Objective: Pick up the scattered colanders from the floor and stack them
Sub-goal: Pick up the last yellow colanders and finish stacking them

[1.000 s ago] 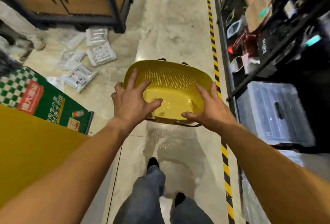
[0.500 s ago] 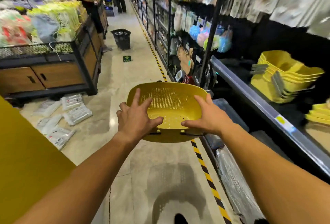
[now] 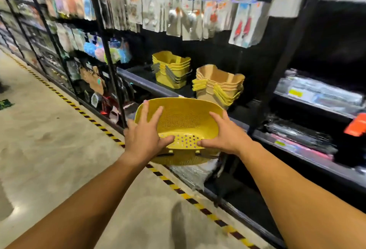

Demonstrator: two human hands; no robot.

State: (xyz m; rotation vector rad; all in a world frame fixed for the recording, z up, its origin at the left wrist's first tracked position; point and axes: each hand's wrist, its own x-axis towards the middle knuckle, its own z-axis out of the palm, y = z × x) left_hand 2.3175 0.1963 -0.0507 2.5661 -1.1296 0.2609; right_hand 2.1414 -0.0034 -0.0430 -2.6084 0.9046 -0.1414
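I hold a yellow perforated colander at waist height in front of a store shelf. My left hand grips its left rim, fingers inside the bowl. My right hand grips its right rim. The colander tilts its opening toward me. On the shelf behind it stand two stacks of nested colanders: a yellow stack farther left and a tan stack with yellow handles just beyond the held colander.
A black shelf edge runs from left to lower right. Packaged goods hang on hooks above. A yellow-black striped line marks the floor along the shelving. Flat packages lie on shelves to the right.
The view has swung from the floor up and right to the shelf. The colander stays in both hands and is now close to the two stacks.
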